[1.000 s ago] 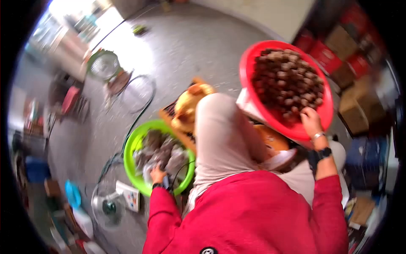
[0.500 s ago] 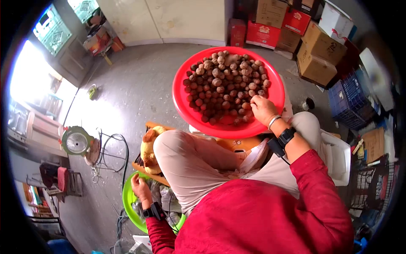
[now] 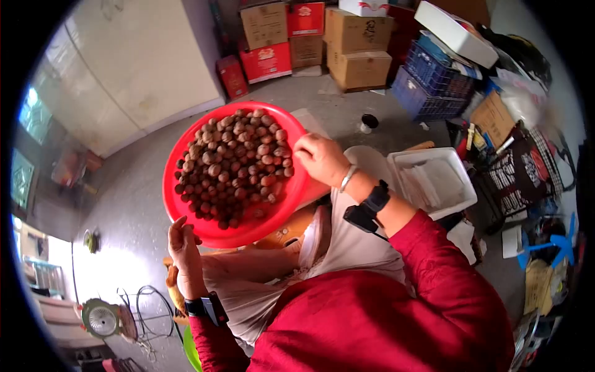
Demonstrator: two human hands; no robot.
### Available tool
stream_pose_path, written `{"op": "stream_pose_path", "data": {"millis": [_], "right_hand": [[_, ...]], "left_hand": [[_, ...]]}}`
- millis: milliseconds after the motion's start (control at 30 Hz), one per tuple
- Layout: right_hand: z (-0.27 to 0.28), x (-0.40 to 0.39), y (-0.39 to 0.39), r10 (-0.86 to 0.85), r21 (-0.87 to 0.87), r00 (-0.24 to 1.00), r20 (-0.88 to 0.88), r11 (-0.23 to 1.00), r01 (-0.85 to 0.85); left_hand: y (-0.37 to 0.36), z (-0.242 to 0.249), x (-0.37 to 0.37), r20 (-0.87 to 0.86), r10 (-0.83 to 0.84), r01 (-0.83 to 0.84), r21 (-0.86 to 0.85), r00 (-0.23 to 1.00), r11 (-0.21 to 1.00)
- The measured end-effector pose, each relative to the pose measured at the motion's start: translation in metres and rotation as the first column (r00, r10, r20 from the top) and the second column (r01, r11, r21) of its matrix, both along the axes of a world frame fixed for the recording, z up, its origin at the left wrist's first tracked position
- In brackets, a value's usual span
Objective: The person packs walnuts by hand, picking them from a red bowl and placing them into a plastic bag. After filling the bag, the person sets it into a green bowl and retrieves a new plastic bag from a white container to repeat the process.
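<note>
A round red basin point(image 3: 175, 208) holds a heap of brown walnuts point(image 3: 232, 158) in front of my knees. My right hand point(image 3: 319, 160) is at the basin's right rim, its fingers bent together; whatever they hold, if anything, is hidden. My left hand point(image 3: 184, 248) is by the front left rim with its fingers curled, and I cannot make out anything in them. A bright green basin point(image 3: 191, 348) shows only partly below my left forearm.
An open white foam box point(image 3: 468, 197) stands to the right of my legs. Cardboard boxes point(image 3: 359, 68) and blue crates point(image 3: 427, 93) are stacked behind. On the left floor are a fan point(image 3: 101, 318) and a coiled cable point(image 3: 162, 291). A dark cup point(image 3: 369, 121) lies beyond my knee.
My left hand has come up from the green basin to the red basin's rim. My right hand has moved from over the walnuts to the right rim. The view has turned right.
</note>
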State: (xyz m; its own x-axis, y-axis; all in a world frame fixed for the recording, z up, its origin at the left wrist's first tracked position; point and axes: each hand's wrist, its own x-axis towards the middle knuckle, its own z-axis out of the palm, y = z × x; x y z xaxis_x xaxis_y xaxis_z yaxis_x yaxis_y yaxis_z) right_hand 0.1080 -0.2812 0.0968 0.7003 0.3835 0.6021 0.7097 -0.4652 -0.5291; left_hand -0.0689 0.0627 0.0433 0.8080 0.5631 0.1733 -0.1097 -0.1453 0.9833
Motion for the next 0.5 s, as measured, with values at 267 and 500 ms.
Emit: {"op": "stream_pose_path", "data": {"millis": [267,500], "right_hand": [[-0.050,0.025,-0.203,-0.614,-0.157,0.783,0.096,0.768,0.621],[-0.119,-0.004,-0.339,-0.861,-0.826,0.418,-0.290,0.445,0.346]], "left_hand": [[-0.025,-0.004,0.048,-0.059,-0.038,0.027,-0.177,0.998,0.984],[-0.035,-0.024,0.067,-0.033,0.007,-0.020,-0.401,0.999,0.916]]}}
